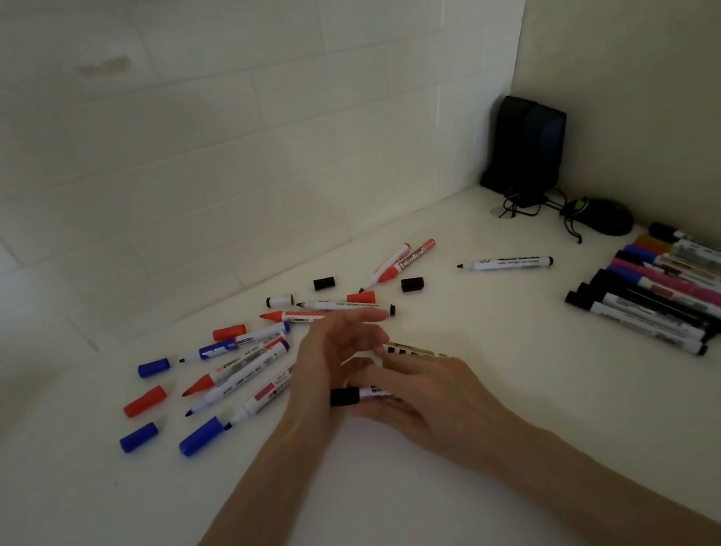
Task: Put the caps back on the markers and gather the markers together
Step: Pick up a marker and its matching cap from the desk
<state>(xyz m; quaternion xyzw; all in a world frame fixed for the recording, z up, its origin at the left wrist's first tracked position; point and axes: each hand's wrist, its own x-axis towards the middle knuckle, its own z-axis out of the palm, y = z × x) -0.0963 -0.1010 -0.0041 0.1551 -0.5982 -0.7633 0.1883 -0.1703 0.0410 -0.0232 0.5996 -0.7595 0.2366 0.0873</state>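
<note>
White tabletop (538,424) is filling the frame, and at its centre our right hand (430,396) is pinching a black-capped marker (359,394) while our left hand (332,362) is hovering loose-fingered beside the cap. Uncapped markers (241,367) and loose caps (144,401) are lying centre-left, and capped markers (664,295) are lying bunched at right.

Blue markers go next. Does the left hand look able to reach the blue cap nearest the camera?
Probably yes: the blue cap lies open on the table just left of the left hand, whose fingers look relaxed and empty; only a flat-lying marker sits between.
</note>
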